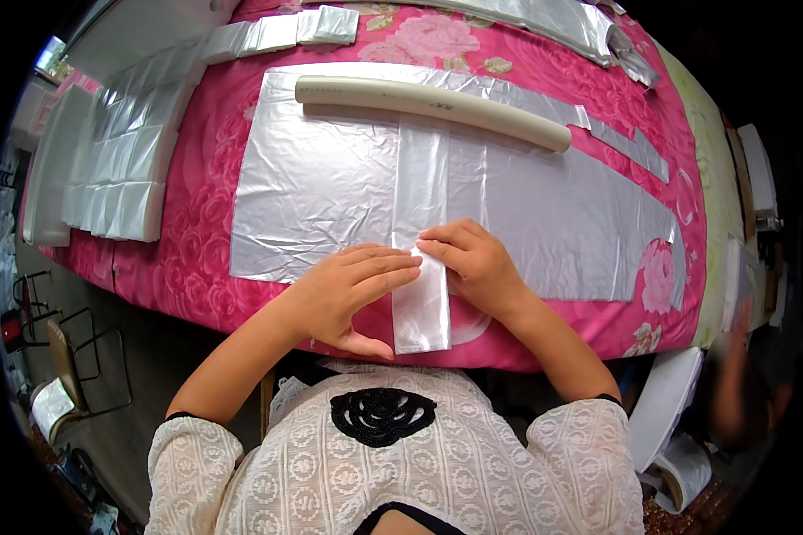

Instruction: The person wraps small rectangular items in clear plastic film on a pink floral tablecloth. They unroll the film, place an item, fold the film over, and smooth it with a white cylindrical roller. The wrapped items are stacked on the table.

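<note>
A long, narrow folded plastic bag (422, 312) lies lengthwise in front of me, its near end at the table's front edge. My left hand (352, 290) rests along its left side with fingers stretched out and thumb spread, the fingertips on the plastic. Opposite it, my right hand (475, 263) has its fingers curled together, pinching the bag's right side near the left fingertips. Under and beyond both hands spreads a flat layer of silvery plastic bags (321, 178), with a cut-out at its right end. Across the far part lies a beige plastic pipe (437, 104).
A pink flowered cloth (207, 205) covers the table. Stacks of folded plastic bags (120, 169) stand at the left, with more folded packets (281, 34) behind. Another plastic pile (553, 25) lies at the far edge. A chair (67, 366) stands on the floor at left.
</note>
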The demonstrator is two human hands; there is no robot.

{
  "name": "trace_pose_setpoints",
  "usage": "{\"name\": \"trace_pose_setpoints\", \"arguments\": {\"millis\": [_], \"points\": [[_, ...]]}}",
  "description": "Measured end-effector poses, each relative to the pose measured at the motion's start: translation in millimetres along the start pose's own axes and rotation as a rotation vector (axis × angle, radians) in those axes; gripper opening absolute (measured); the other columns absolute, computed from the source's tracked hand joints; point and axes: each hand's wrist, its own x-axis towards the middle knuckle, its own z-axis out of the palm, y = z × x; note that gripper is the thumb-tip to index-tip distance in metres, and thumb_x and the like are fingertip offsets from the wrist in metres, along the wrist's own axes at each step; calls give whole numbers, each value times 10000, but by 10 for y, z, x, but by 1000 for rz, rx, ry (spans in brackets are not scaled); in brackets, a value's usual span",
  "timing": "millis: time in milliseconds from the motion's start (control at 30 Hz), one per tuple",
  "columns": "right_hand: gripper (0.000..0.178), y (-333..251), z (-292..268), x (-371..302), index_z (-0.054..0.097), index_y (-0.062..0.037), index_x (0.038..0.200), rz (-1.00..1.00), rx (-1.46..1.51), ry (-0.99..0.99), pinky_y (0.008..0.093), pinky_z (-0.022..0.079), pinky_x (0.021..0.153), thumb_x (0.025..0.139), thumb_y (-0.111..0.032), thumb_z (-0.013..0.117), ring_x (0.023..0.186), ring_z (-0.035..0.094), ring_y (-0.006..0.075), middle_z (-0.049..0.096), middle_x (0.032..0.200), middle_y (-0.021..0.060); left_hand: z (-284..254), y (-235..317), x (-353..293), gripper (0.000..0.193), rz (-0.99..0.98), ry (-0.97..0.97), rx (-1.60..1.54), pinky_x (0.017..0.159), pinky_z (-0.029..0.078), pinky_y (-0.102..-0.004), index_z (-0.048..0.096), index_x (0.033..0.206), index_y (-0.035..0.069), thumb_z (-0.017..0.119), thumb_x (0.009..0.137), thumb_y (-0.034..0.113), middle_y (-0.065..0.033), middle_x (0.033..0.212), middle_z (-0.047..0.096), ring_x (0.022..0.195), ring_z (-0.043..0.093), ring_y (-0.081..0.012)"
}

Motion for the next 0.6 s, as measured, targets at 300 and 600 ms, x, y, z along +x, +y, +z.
{"name": "trace_pose_setpoints", "arguments": {"millis": [300, 600], "points": [[256, -16, 4, 26, 657, -41, 950, 32, 30, 52, 337, 499, 742, 697, -1, 654, 868, 589, 251, 630, 943, 86, 261, -248, -15, 581, -152, -33, 291, 950, 408, -401, 478, 1244, 5, 623, 689, 97, -147, 1169, 570, 1088, 542, -296], [145, -15, -206, 280, 673, -24, 778, 738, 211, -92, 325, 471, 569, 823, -149, 615, 570, 591, 257, 635, 665, 129, 224, -164, 319, 365, -826, 375, -378, 764, 470, -406, 504, 1195, -33, 531, 852, 91, -173, 867, 655, 818, 627, -307]]}}
